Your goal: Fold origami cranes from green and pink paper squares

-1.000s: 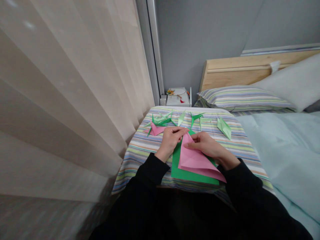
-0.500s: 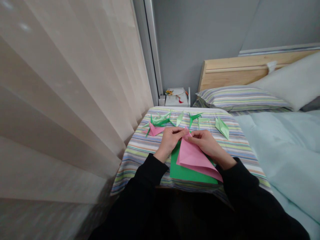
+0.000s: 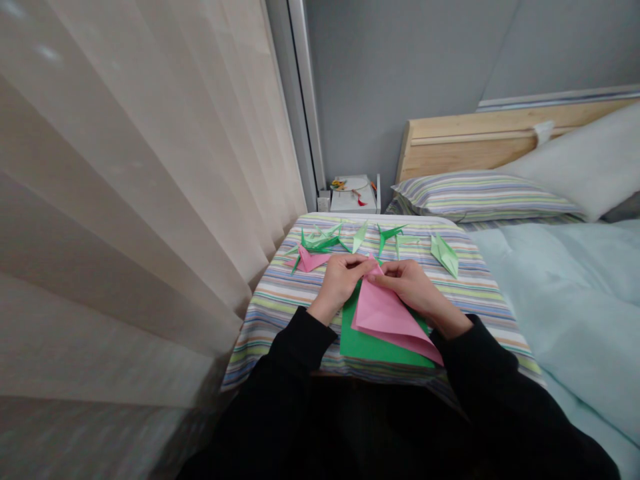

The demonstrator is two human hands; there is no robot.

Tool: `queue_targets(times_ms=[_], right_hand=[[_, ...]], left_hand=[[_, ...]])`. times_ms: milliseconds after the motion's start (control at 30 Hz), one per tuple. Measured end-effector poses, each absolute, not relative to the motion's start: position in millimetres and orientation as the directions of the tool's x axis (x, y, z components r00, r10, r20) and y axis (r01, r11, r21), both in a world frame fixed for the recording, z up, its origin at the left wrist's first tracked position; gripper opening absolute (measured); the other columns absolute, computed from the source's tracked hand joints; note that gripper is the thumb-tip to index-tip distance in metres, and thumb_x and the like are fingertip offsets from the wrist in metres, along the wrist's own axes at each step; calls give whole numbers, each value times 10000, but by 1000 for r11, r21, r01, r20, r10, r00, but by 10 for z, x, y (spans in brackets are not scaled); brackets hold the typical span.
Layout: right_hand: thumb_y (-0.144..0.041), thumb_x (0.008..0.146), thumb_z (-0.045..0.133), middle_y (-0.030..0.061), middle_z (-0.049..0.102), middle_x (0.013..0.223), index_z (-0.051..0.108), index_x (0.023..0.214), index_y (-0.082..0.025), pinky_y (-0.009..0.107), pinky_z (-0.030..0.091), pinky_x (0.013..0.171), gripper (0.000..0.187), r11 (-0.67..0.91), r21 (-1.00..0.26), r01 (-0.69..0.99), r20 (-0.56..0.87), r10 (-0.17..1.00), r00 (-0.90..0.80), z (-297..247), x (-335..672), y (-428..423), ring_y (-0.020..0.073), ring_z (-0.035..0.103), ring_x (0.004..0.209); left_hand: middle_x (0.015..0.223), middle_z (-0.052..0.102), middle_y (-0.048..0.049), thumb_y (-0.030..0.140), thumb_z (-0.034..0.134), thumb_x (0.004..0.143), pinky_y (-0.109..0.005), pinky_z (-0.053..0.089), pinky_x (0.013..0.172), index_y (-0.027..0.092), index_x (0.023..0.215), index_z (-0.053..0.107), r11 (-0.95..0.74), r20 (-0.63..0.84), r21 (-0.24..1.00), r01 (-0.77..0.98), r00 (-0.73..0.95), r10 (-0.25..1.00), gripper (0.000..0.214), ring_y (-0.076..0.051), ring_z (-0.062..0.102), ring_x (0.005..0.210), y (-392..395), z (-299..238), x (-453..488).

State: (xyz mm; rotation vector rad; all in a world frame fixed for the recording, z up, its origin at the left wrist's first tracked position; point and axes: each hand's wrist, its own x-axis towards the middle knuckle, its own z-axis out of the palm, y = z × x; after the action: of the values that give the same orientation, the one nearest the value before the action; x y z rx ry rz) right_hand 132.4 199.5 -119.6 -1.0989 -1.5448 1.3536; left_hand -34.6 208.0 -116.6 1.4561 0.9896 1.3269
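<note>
A folded pink paper sheet [image 3: 385,320] lies on a flat green paper sheet [image 3: 367,343]. My left hand [image 3: 341,280] and my right hand [image 3: 407,287] pinch the pink paper near its upper point, with their fingertips almost meeting. Beyond the hands lie several folded green paper cranes [image 3: 320,241], and a pale green folded piece [image 3: 445,255] sits further right. A small pink folded piece [image 3: 309,259] lies just past my left hand. Both of my sleeves are black.
All this rests on a striped bedspread [image 3: 280,340]. A pale blue duvet [image 3: 565,293] lies to the right, and a striped pillow [image 3: 480,197] and wooden headboard [image 3: 480,140] stand beyond. A beige curtain [image 3: 125,200] hangs along the left. A white object [image 3: 353,197] stands at the far end.
The pink paper's upper point has risen slightly between my fingers. My right hand has shifted slightly towards my left hand. The view has tilted a little.
</note>
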Motion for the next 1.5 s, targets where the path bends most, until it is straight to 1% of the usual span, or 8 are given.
queue_targets(times_ms=[500,667,767,833,1000,1133,1267,1500], right_hand=[[-454,779,768,-43,477,533,585,574,-178,242,218,456,389,152,-971,182,43,869,-493,-1166,1325,1962,78,341,491],[-516,744,790,-5,596,611,665,676,-169,250,321,484,375,176,-984,-3,176,984,-41,-1167,1343,2019,112,463,535],[-524,731,804,-4,610,629,679,705,-174,256,346,500,372,266,-961,-72,236,931,277,-1169,1377,2071,120,479,550],[-520,737,806,-5,613,643,686,715,-174,259,355,512,367,316,-947,-64,273,891,362,-1172,1396,2088,121,483,561],[-531,791,785,-21,576,636,650,688,-180,264,359,534,390,405,-914,6,366,820,440,-1189,1414,2097,119,484,572],[-524,808,777,-24,586,650,656,712,-187,269,383,554,371,458,-889,9,410,786,463,-1182,1412,2100,124,502,585],[-498,780,805,-18,630,675,678,731,-191,276,413,578,336,475,-879,-44,403,788,465,-1168,1391,2093,131,528,603],[-405,618,909,77,781,809,775,820,-153,346,515,669,349,167,-970,-178,164,986,32,-1207,1322,2056,206,650,685]], left_hand=[[641,661,0,343,854,645,-232,371,589,161,680,784,-150,128,930,-335,-87,988,198,-88,500,592,2155,-1268,-368],[752,703,-38,480,785,769,-227,450,640,159,793,796,-144,164,920,-365,26,986,321,-127,614,717,2105,-1222,-354],[825,735,-41,399,850,717,-254,498,697,168,919,788,-181,228,939,-293,136,964,314,-151,652,765,2076,-1194,-347],[804,731,-30,337,878,679,-267,518,710,172,936,772,-214,251,946,-244,133,959,323,-154,656,748,2063,-1182,-351],[898,744,-65,487,760,809,-284,561,669,185,1047,740,-203,255,947,-250,197,947,385,-207,704,847,2023,-1165,-366],[858,756,-41,346,852,722,-299,576,693,192,1106,708,-206,246,962,-177,247,937,438,-179,714,734,2024,-1183,-329],[736,738,-13,279,829,728,-297,582,668,179,970,718,-240,259,958,-159,111,959,284,-157,693,646,2065,-1217,-310],[750,762,-16,294,826,752,-295,598,701,180,876,712,-378,354,912,-158,-161,921,203,-162,723,682,2078,-1226,-342]])
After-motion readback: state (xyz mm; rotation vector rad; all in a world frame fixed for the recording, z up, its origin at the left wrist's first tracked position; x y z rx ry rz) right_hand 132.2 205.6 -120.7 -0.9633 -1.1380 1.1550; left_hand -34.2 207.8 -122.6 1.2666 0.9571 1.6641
